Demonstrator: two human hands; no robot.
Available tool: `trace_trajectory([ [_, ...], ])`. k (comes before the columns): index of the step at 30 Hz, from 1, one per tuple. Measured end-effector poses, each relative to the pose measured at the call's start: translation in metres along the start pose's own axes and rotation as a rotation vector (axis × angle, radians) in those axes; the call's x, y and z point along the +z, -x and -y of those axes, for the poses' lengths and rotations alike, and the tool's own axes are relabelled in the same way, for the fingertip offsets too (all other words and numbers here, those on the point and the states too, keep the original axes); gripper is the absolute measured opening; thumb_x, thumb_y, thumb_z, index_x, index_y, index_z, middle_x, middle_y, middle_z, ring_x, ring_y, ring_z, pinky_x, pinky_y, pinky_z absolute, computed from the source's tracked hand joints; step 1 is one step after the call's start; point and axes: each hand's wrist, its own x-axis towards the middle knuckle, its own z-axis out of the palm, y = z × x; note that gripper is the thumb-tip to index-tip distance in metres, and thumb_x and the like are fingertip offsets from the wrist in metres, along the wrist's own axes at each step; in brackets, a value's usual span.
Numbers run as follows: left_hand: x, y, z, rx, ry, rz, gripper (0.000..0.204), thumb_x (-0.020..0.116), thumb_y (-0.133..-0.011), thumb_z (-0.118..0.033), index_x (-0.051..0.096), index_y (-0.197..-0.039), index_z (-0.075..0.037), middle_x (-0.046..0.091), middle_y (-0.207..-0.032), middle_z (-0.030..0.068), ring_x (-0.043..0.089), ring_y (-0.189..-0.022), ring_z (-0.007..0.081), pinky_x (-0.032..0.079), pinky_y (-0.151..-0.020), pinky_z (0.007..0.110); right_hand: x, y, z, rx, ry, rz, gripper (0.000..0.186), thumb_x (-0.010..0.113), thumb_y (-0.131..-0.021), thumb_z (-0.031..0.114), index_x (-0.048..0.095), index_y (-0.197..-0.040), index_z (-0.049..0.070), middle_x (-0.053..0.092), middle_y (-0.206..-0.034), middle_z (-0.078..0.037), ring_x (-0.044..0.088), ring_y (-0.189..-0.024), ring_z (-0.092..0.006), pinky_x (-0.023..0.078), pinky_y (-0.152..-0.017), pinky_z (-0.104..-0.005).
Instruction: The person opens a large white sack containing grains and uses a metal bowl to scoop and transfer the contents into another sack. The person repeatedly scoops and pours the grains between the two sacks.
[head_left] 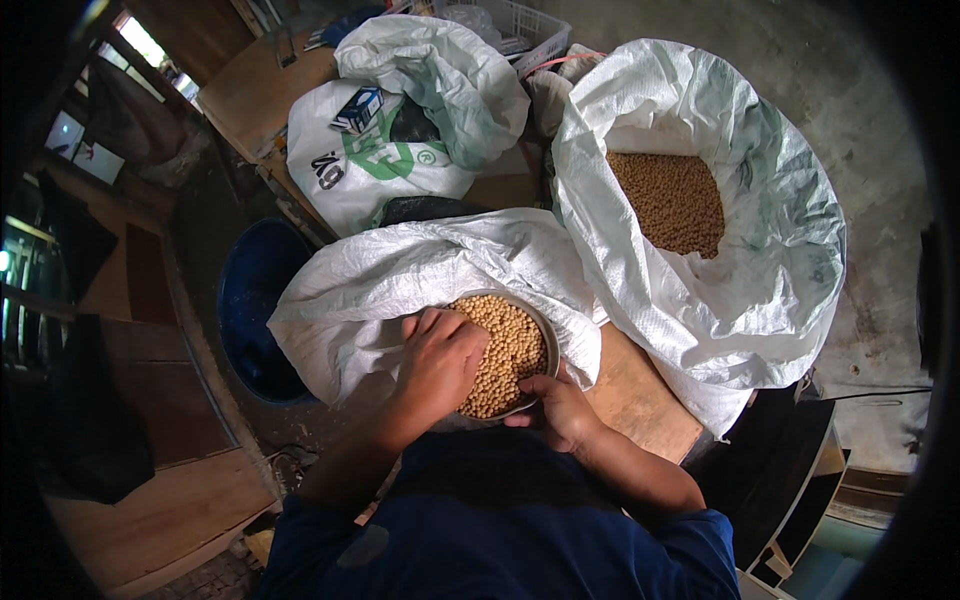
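A round metal bowl (553, 345) full of pale soybeans (505, 345) is in front of me, over the near edge of a white woven sack (390, 265). My right hand (562, 408) grips its lower right rim, the thumb inside against the beans and the fingers underneath. At the bowl's left side is my left hand (440, 360), its back turned up and its fingers curled down. The left fingertips are hidden, so whether they hold the rim or some beans does not show.
To the right stands a large open white sack (790, 280) with darker brown beans or grains (670, 200) inside. Another printed sack (330, 125) bears a small blue box (358, 109). A blue tub (240, 300) is at the left, a white crate (540, 35) at the back.
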Motion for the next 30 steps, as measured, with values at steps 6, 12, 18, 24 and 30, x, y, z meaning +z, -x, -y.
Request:
trace_trajectory([
  [6,-0.057,0.042,-0.011,-0.162,0.001,-0.394,0.008,0.069,-0.091,-0.010,0.067,-0.097,-0.006,0.062,-0.107,0.0137,0.060,-0.104,0.0314,0.041,-0.097,0.046,0.005,-0.002,0.004,-0.001,-0.049,-0.016,0.056,0.050,-0.095,0.004,0.028,-0.145,0.014,0.049,-0.135,-0.018,0.062,-0.112,-0.0338,0.063,-0.076,-0.0446],
  [12,-0.042,0.154,0.026,-0.695,0.062,-0.569,0.017,0.062,-0.093,-0.010,0.063,-0.106,0.001,0.059,-0.115,0.0172,0.057,-0.110,0.0359,0.042,-0.100,0.050,0.013,0.000,0.010,-0.043,-0.101,-0.049,0.048,0.049,-0.094,0.003,0.039,-0.140,0.014,0.056,-0.126,-0.016,0.066,-0.100,-0.0345,0.061,-0.071,-0.0460],
  [18,-0.011,0.173,0.038,-0.477,0.366,-0.307,0.010,0.061,-0.096,-0.005,0.063,-0.104,0.000,0.062,-0.103,0.0097,0.059,-0.097,0.0196,0.048,-0.087,0.034,0.018,-0.004,0.022,-0.006,-0.028,-0.133,0.045,0.048,-0.095,0.002,0.039,-0.139,0.009,0.057,-0.123,-0.019,0.068,-0.090,-0.0341,0.063,-0.064,-0.0439],
  [24,-0.033,0.109,0.034,-0.670,1.045,-0.460,0.002,0.062,-0.098,-0.004,0.063,-0.099,-0.002,0.057,-0.088,-0.0024,0.047,-0.080,0.0043,0.039,-0.070,0.023,0.045,-0.030,0.066,-0.138,0.108,-0.128,0.045,0.051,-0.095,0.006,0.040,-0.139,0.005,0.060,-0.115,-0.018,0.070,-0.087,-0.0309,0.064,-0.060,-0.0377],
  [30,-0.033,0.104,0.026,-0.393,1.071,-0.428,0.001,0.063,-0.099,-0.003,0.062,-0.100,-0.003,0.053,-0.081,-0.0048,0.043,-0.073,0.0018,0.036,-0.067,0.021,0.024,-0.142,0.077,-0.890,1.035,-0.455,0.068,0.057,-0.095,0.015,0.026,-0.155,0.006,0.050,-0.140,-0.026,0.058,-0.119,-0.0426,0.055,-0.092,-0.0471],
])
